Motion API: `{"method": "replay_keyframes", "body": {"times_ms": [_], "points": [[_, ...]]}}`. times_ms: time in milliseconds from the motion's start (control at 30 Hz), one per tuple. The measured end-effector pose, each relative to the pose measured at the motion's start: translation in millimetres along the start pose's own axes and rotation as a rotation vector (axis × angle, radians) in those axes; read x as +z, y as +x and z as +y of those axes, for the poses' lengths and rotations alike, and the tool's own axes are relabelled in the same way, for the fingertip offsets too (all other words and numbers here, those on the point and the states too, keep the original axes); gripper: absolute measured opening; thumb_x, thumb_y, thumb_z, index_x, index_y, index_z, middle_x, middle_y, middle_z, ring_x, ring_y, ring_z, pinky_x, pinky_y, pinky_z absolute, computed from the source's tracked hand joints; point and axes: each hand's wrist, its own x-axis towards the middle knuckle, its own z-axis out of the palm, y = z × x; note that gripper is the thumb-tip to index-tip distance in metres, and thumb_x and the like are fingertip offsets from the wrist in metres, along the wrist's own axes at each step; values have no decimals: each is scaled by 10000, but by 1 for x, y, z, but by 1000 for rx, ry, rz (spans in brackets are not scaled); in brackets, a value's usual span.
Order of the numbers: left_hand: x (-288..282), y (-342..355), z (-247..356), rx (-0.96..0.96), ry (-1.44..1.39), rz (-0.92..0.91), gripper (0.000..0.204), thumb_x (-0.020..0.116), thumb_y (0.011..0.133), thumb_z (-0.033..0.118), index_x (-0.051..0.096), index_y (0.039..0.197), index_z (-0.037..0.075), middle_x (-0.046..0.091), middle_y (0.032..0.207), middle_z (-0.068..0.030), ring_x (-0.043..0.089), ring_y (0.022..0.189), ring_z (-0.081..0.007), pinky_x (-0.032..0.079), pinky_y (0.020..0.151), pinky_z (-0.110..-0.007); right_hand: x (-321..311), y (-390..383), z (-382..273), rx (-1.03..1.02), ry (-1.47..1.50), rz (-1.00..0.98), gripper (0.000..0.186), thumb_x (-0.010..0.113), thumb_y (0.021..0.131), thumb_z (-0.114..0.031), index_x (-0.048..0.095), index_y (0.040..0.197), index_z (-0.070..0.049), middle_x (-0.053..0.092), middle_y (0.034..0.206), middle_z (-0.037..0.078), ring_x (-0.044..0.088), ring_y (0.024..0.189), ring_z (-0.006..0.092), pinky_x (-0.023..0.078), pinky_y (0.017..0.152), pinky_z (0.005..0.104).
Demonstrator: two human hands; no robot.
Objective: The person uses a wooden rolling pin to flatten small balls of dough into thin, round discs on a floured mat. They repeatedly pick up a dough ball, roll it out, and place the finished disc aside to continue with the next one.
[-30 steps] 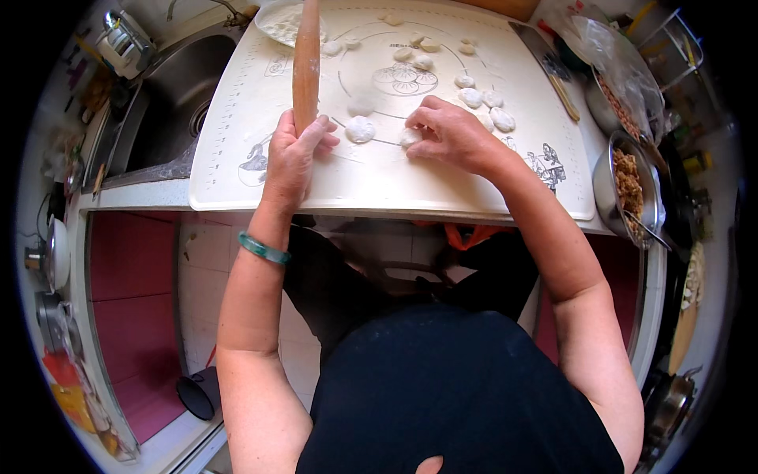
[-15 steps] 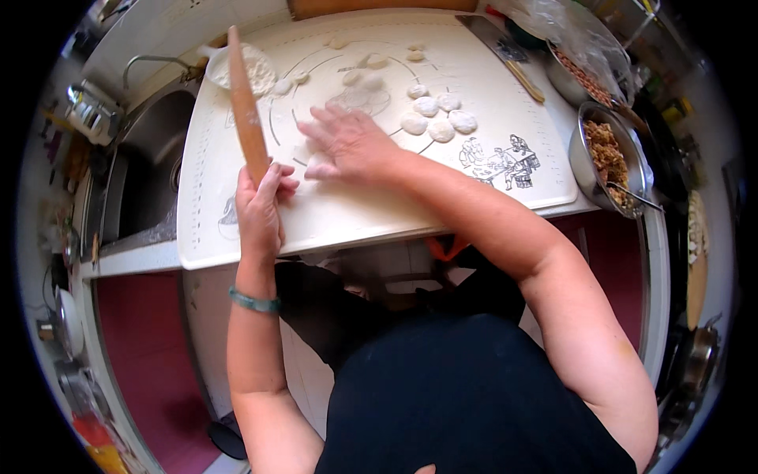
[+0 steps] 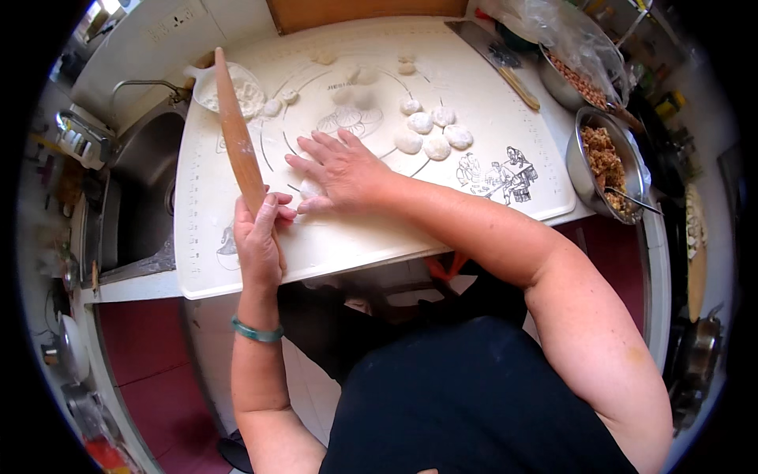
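A wooden rolling pin [image 3: 239, 130] is held near its lower end by my left hand [image 3: 262, 241], tilted up and away over the mat. My right hand [image 3: 347, 174] lies palm down with fingers spread on the floury white mat [image 3: 363, 237]. A small whitish dough piece [image 3: 310, 189] shows between its thumb and fingers; the palm hides whatever lies beneath. Several flattened dough rounds [image 3: 436, 147] sit right of my right hand. Small dough lumps [image 3: 272, 107] lie beside a white bowl of flour [image 3: 207, 91] at the far left, and more lie toward the mat's back.
A cleaver [image 3: 474, 41] lies at the back right. Beyond the mat's right edge stand a metal bowl of filling [image 3: 580, 170] with a spoon and another bowl [image 3: 557, 88] of reddish pieces under plastic. The sink [image 3: 146, 170] is to the left.
The view has shifted, so the mat and both hands sit lower in it. More of the dough piece by my right thumb now shows. My left hand keeps its hold on the rolling pin.
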Motion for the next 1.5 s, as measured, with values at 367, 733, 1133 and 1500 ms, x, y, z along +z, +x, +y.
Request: {"method": "replay_keyframes", "body": {"times_ms": [367, 733, 1133, 1500], "points": [[1, 3, 2, 2, 96, 38, 308, 541, 979, 205, 456, 1182, -10, 625, 942, -95, 586, 739, -78, 464, 672, -209, -55, -24, 82, 302, 58, 286, 278, 570, 925, -266, 669, 1142, -124, 602, 1234, 121, 559, 1146, 290, 444, 988, 400], [56, -17, 20, -247, -176, -222, 281, 481, 998, 209, 444, 1171, -10, 631, 1049, -207, 677, 933, -262, 577, 781, -332, -33, -20, 49, -21, 158, 156, 159, 576, 819, -108, 676, 933, -60, 628, 1009, 125, 610, 986, 314, 505, 829, 405], [51, -5, 7, -133, -95, -22, 418, 503, 984, 209, 405, 1264, -85, 505, 1288, -219, 528, 1216, -272, 506, 988, -393, -65, -92, 55, 206, 402, 157, 524, 591, 887, 6, 478, 1384, -115, 598, 1121, 98, 572, 986, 191, 471, 903, 294], [14, -7, 1, 4, -65, 96, 378, 486, 994, 226, 396, 1218, -64, 551, 1185, -228, 608, 1051, -246, 527, 910, -325, -66, -92, 45, 145, 381, 63, 519, 677, 799, -37, 536, 1298, -61, 535, 982, 85, 534, 926, 218, 463, 856, 307]]}}
